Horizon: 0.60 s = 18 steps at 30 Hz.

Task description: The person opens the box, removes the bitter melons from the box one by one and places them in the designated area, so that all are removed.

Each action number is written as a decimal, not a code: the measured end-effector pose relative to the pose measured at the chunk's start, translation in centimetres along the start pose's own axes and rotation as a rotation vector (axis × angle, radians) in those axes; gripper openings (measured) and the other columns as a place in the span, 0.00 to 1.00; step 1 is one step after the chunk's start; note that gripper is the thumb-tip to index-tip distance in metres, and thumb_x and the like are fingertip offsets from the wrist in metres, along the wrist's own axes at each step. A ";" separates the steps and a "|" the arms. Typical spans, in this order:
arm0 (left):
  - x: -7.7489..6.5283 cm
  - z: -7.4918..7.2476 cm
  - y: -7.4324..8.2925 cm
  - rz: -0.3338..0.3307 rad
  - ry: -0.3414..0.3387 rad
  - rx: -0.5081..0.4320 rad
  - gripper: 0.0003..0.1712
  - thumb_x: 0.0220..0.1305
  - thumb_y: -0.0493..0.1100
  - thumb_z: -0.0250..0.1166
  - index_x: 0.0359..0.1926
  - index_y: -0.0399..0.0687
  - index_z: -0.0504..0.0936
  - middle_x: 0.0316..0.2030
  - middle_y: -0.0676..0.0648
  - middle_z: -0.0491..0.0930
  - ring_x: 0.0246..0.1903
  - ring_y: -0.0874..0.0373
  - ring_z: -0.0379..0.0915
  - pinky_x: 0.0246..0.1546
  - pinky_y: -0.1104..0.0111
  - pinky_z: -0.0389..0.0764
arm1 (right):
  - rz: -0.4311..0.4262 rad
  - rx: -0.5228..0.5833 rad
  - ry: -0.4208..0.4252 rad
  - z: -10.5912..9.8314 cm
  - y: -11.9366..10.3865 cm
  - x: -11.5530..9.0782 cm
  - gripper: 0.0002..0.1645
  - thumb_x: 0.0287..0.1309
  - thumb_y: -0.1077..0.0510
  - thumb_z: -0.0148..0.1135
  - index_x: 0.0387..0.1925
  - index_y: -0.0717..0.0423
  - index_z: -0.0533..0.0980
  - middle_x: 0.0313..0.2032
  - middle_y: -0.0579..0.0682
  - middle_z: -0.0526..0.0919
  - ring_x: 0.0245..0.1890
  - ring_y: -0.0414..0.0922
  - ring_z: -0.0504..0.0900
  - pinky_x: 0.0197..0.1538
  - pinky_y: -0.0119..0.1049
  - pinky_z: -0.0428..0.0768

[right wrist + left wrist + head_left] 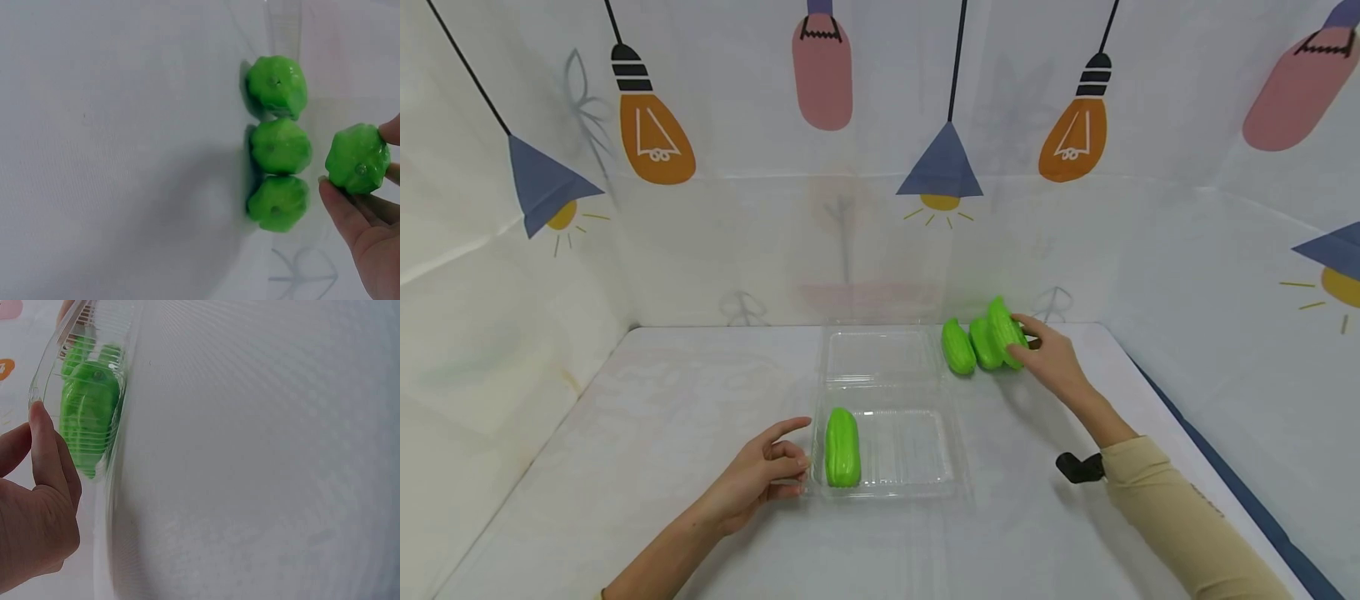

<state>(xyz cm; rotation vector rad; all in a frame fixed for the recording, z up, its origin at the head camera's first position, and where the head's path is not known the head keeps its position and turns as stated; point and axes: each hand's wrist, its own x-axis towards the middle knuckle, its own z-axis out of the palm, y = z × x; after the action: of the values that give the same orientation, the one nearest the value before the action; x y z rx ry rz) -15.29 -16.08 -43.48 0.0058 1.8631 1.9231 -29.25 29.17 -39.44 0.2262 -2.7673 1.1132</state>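
A green toy cucumber point(357, 158) is in my right hand point(375, 237), gripped between thumb and fingers and raised off the table. Close by stand more cucumbers in a row, three in the right wrist view, including an end one point(957, 347) beside the clear plastic box. The hinged box point(902, 492) lies open, lid folded away from me. One cucumber point(842, 447) lies lengthwise along the left side of its base. Beside that side is my left hand point(752, 475), fingertips right at the rim; in the left wrist view a fairly straight finger point(45, 447) touches the edge.
A white cloth covers the table point(647, 433). Behind it hangs a white curtain point(737, 242) printed with lamps and bulbs, which also closes in both sides. A black piece point(1078, 468) sticks out from the right sleeve point(1172, 517).
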 end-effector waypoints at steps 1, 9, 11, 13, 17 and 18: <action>0.0 0.0 0.0 0.001 0.000 0.001 0.45 0.65 0.42 0.67 0.76 0.48 0.54 0.37 0.52 0.76 0.36 0.61 0.79 0.37 0.70 0.87 | 0.003 -0.001 0.003 -0.1 0.2 0.1 0.36 0.65 0.50 0.58 0.73 0.53 0.64 0.64 0.68 0.73 0.54 0.62 0.80 0.42 0.39 0.81; 0.1 -0.1 -0.1 -0.002 0.005 0.003 0.44 0.65 0.42 0.67 0.76 0.49 0.54 0.37 0.52 0.75 0.36 0.60 0.79 0.37 0.70 0.87 | 0.026 -0.015 0.047 -1.0 1.8 0.4 0.36 0.65 0.51 0.57 0.72 0.53 0.64 0.64 0.67 0.73 0.53 0.61 0.80 0.42 0.36 0.78; 0.0 -0.1 -0.1 -0.002 0.006 0.002 0.44 0.65 0.42 0.67 0.76 0.49 0.54 0.37 0.52 0.75 0.36 0.61 0.79 0.37 0.70 0.87 | 0.028 -0.016 0.056 -1.3 2.2 0.5 0.35 0.65 0.51 0.56 0.72 0.55 0.64 0.64 0.68 0.73 0.53 0.62 0.80 0.41 0.36 0.77; 0.0 -0.1 -0.1 0.000 0.004 0.000 0.44 0.65 0.42 0.67 0.76 0.48 0.54 0.37 0.52 0.75 0.36 0.61 0.79 0.37 0.70 0.87 | 0.034 -0.026 0.066 -1.5 2.5 0.5 0.35 0.65 0.52 0.56 0.72 0.56 0.65 0.63 0.69 0.73 0.53 0.64 0.80 0.41 0.36 0.78; 0.0 -0.1 -0.1 0.004 0.001 -0.001 0.45 0.65 0.42 0.67 0.76 0.48 0.54 0.37 0.52 0.75 0.36 0.61 0.79 0.37 0.70 0.87 | 0.043 -0.050 0.094 -1.8 3.2 0.6 0.34 0.65 0.53 0.56 0.70 0.59 0.67 0.62 0.70 0.74 0.54 0.66 0.80 0.41 0.37 0.79; 0.0 -0.1 -0.1 0.005 0.001 -0.001 0.45 0.65 0.42 0.68 0.76 0.48 0.54 0.37 0.52 0.75 0.36 0.61 0.79 0.37 0.70 0.87 | 0.043 -0.056 0.100 -1.9 3.4 0.6 0.34 0.65 0.53 0.56 0.70 0.59 0.67 0.62 0.71 0.74 0.54 0.66 0.80 0.41 0.37 0.79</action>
<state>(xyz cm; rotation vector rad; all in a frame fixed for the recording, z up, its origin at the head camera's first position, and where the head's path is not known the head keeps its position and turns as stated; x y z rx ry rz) -15.33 -16.22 -43.57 0.0091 1.8637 1.9278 -30.31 32.88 -40.27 0.1022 -2.7226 1.0256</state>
